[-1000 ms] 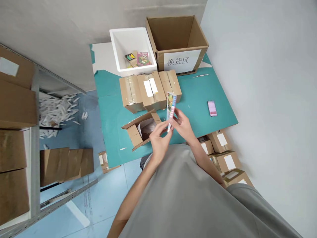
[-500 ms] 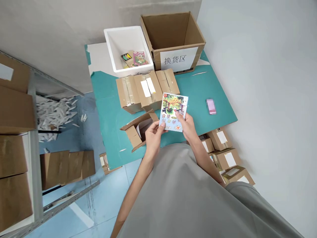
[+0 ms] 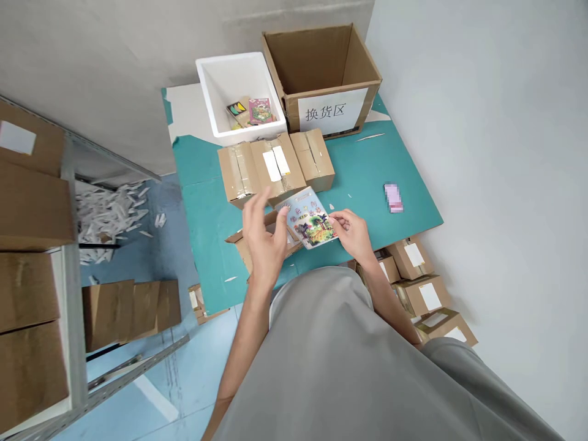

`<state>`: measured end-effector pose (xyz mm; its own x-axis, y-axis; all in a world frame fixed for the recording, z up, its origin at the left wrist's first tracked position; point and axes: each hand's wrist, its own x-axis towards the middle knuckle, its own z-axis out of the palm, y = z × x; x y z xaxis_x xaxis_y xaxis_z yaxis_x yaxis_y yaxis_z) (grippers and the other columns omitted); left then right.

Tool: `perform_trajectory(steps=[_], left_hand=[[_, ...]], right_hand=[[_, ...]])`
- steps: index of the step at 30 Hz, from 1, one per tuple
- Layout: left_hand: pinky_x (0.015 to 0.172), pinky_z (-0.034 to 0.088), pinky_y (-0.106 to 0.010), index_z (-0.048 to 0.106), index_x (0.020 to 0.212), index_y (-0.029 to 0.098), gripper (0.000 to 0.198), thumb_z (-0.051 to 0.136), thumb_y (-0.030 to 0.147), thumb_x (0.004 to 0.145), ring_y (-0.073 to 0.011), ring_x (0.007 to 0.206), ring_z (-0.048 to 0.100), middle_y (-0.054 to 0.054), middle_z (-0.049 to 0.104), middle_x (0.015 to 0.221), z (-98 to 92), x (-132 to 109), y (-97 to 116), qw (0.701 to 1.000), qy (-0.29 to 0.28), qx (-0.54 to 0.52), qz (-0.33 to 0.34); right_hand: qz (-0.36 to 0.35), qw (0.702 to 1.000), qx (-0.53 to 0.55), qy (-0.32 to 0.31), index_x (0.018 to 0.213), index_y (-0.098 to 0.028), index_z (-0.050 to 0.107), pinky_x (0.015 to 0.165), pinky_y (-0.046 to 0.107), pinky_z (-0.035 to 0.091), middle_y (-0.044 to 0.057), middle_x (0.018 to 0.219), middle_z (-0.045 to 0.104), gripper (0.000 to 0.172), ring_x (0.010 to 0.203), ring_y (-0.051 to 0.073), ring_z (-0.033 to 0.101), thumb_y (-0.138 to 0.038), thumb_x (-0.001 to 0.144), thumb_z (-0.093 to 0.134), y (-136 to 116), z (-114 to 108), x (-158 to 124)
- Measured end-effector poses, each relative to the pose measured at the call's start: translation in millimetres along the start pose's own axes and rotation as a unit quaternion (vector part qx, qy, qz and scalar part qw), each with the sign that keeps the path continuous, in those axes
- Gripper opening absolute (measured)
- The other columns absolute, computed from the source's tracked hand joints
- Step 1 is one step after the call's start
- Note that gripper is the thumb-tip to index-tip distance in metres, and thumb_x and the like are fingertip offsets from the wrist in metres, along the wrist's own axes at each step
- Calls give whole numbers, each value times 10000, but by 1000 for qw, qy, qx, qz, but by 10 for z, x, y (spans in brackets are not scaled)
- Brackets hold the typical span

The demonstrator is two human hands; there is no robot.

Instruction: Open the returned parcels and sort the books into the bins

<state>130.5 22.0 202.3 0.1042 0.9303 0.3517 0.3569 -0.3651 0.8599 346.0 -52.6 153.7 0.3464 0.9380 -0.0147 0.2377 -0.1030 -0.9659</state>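
My right hand (image 3: 351,231) pinches the right edge of a small colourful picture booklet (image 3: 307,217) and holds it tilted over the teal table (image 3: 367,177). My left hand (image 3: 263,236) hovers just left of the booklet, fingers spread, above an opened small cardboard box (image 3: 243,242) whose inside it partly hides. Three taped cardboard boxes (image 3: 273,165) lie in a row just beyond.
A white foam bin (image 3: 215,92) with a few booklets and a large open carton (image 3: 321,73) with a white label stand at the table's far edge. A small pink item (image 3: 394,198) lies right. Small boxes (image 3: 413,288) sit on the floor; metal shelving (image 3: 37,245) stands left.
The booklet went from edge-on to face-up, then turned and lowered over the opened box. My left hand let go of it and spread open beside it.
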Motion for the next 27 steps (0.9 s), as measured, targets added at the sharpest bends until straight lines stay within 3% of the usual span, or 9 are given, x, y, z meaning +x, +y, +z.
perform_trajectory(steps=[2,4,7,11,14,16,19,23,27], left_hand=[[1277,501,-482,682,1529,270,600,696,661,1074,-315,1518,619,-155,661,1608,77,-66,-120,995,29,-69,-73],[1162,590,-442,708,1472,256,660,687,753,1038,-306,1409,706,-162,716,1535,171,-159,-242,975,-6,-151,-162],[950,649,-357,803,1213,221,658,657,829,1008,-270,1145,789,-119,827,1264,286,-292,-326,941,-73,-220,-246],[821,631,-313,801,1004,230,623,713,844,962,-239,999,763,-56,822,1054,318,-348,-231,930,-79,-254,-253],[853,650,-344,786,1075,239,615,770,834,922,-261,1060,778,-68,818,1109,307,-326,-117,899,-126,-313,-280],[890,658,-366,763,1132,242,634,802,829,896,-276,1108,784,-89,817,1187,324,-322,-67,877,-173,-343,-289],[937,656,-365,706,1203,255,675,890,791,836,-267,1156,779,-111,798,1297,385,-346,-65,872,-205,-347,-279],[900,665,-358,670,1243,244,710,926,752,820,-251,1095,801,-117,813,1251,442,-367,-188,877,-164,-327,-310],[933,670,-383,724,1239,205,691,980,666,794,-274,1135,805,-135,825,1249,426,-349,-303,894,-121,-301,-310]], right_hand=[[46,997,62,17,1052,-221,795,695,338,588,34,860,747,472,726,193,680,-683,959,777,75,36,6],[81,990,113,21,1070,-223,771,670,328,576,3,764,698,538,700,188,657,-738,916,801,133,63,17],[103,983,149,13,1071,-221,765,680,322,570,-12,740,672,558,698,173,637,-746,892,829,167,73,33],[114,979,168,14,1063,-220,779,670,309,567,-15,739,687,549,700,165,643,-725,865,866,149,51,58],[110,978,174,19,1092,-215,796,686,310,596,-5,772,725,556,718,168,681,-711,857,885,126,69,79],[105,978,180,6,1175,-220,804,720,329,633,29,906,794,596,761,179,722,-705,843,904,103,118,85],[96,973,205,-43,1338,-243,802,815,387,694,75,1153,847,716,924,235,792,-722,820,923,37,213,59],[89,963,238,-94,1394,-274,816,939,434,730,73,1328,838,725,1136,285,808,-755,855,893,-104,270,-45],[88,962,238,-100,1355,-282,839,859,406,755,68,1359,828,701,1129,281,819,-838,935,762,-208,234,-125]])
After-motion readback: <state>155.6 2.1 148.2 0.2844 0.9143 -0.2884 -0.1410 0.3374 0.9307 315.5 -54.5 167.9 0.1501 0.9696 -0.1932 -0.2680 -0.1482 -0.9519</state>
